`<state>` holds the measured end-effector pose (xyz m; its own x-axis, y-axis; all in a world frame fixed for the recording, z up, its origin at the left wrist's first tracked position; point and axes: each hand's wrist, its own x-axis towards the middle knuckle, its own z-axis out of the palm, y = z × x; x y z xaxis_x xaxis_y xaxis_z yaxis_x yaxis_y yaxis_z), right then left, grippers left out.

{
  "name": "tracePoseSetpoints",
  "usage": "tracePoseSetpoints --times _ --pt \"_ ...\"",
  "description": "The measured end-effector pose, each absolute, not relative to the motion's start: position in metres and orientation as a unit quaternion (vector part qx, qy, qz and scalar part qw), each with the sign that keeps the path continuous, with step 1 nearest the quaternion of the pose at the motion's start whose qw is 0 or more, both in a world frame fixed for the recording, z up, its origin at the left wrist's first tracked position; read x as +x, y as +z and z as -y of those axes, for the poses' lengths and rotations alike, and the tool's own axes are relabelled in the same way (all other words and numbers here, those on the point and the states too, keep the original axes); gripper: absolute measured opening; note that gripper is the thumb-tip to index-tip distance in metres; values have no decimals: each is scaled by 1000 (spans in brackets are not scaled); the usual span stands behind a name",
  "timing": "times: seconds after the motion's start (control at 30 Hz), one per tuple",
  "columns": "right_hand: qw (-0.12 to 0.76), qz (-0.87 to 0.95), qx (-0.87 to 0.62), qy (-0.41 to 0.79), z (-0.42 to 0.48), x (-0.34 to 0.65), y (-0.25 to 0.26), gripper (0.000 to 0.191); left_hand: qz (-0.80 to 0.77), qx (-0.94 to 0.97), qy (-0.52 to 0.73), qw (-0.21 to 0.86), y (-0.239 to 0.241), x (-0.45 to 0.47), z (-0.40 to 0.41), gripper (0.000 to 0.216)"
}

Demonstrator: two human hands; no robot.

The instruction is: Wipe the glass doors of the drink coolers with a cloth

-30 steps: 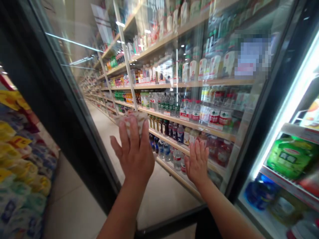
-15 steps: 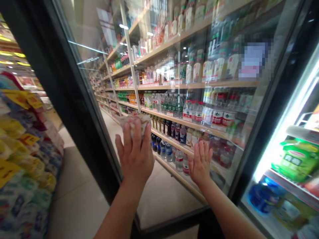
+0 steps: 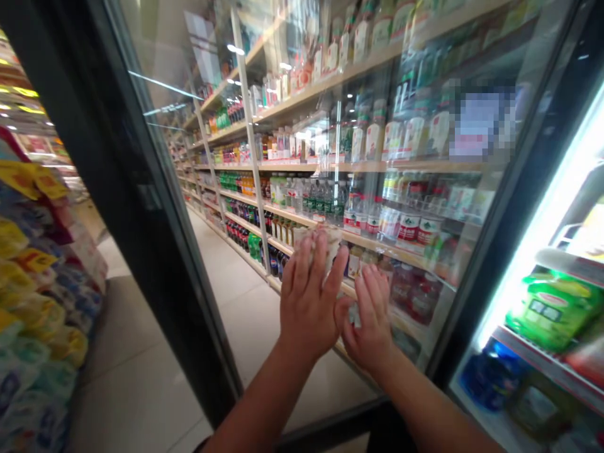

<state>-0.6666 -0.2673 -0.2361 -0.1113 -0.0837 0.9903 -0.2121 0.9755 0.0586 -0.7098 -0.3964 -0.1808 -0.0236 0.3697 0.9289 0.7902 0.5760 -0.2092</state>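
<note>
Glass door [image 3: 226, 264] mid-wipe, by the look of it | left hand [image 3: 309, 305] flat, pinning cloth [image 3: 327, 241] to pane | right hand [image 3: 370, 321] splayed, empty, bracing alongside | further strokes need even pressure

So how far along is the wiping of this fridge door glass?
Done: hard to judge; the glass door shows reflections but no obvious smears. In hand: the left hand presses a crumpled whitish cloth against the lower middle of the pane, and the right hand lies flat on the glass beside it. Left: possibly the upper pane, though wiped and unwiped areas look alike.
</note>
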Motion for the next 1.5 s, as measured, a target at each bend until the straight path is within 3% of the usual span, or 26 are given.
tracePoseSetpoints --times 0.2,0.37,0.5,0.93,1.17,1.37,1.5 --pt "595 794 119 -35 290 -688 -216 63 649 -481 -301 507 -186 -711 423 61" --pt "618 778 110 -29 287 -699 -209 72 694 -320 -168 623 -212 -729 448 68" --pt "636 769 59 -33 279 -700 -172 76 715 -271 -83 639 -221 -745 453 73" --pt "619 783 14 -64 271 -702 -142 72 712 -260 -79 648 -225 -750 452 73" --pt "628 777 -21 -38 257 -701 -163 76 715 -262 -75 644 -224 -750 452 75" --pt "622 779 -61 -40 238 -697 -143 72 713 -258 -86 646 -226 -753 453 77" --pt "622 779 -81 -22 229 -694 -155 71 708 -264 -86 649 -226 -754 453 77"
